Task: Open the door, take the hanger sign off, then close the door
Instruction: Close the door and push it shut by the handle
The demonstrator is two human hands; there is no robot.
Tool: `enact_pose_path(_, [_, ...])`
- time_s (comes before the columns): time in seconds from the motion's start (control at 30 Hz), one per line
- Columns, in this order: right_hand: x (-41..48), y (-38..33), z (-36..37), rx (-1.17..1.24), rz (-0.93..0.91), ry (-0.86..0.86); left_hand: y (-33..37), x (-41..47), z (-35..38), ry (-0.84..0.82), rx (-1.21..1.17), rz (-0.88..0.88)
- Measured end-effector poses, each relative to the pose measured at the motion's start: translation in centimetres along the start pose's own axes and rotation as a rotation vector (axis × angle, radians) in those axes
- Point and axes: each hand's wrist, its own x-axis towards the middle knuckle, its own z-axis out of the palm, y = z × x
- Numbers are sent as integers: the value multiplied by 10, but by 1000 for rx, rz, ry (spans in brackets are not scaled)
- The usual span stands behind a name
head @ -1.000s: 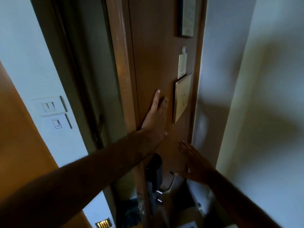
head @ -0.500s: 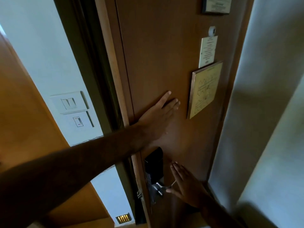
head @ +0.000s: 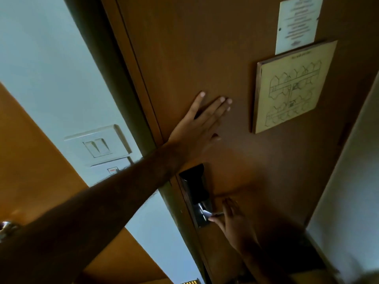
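The brown wooden door (head: 205,48) fills the middle of the view, its edge lying against the dark frame (head: 114,68). My left hand (head: 196,128) is pressed flat on the door above the lock, fingers spread. A black lock plate (head: 196,189) with a metal lever handle (head: 215,214) sits lower down. My right hand (head: 231,220) is at the tip of the lever with its fingers extended, not wrapped around it. No hanger sign is visible on this side.
A framed floor plan (head: 287,87) and a white notice (head: 295,23) are fixed to the door at the upper right. Light switches (head: 98,142) are on the pale wall to the left, beside an orange-brown panel (head: 30,150). A pale wall (head: 348,181) stands close on the right.
The door has swung toward its frame and the dark gap has narrowed. My right hand has moved left and down to the lever handle. My left hand has stayed flat on the door.
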Motion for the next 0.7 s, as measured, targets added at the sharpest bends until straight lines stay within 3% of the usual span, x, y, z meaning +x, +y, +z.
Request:
enact_pose_path(0.17, [78,4,56,-22,115,-172,1,-1,74,39,-121,-127])
enact_pose_path(0.27, [116,4,82,-86,104,-100,3,5,114,58,-99,-215])
enact_pose_path(0.43, [160,-7,92,-92,166,-161,12,19,160,75,-185,-329])
enact_pose_path(0.7, [195,-6,105,-106,141,-59,12,30,205,155,-195,-370])
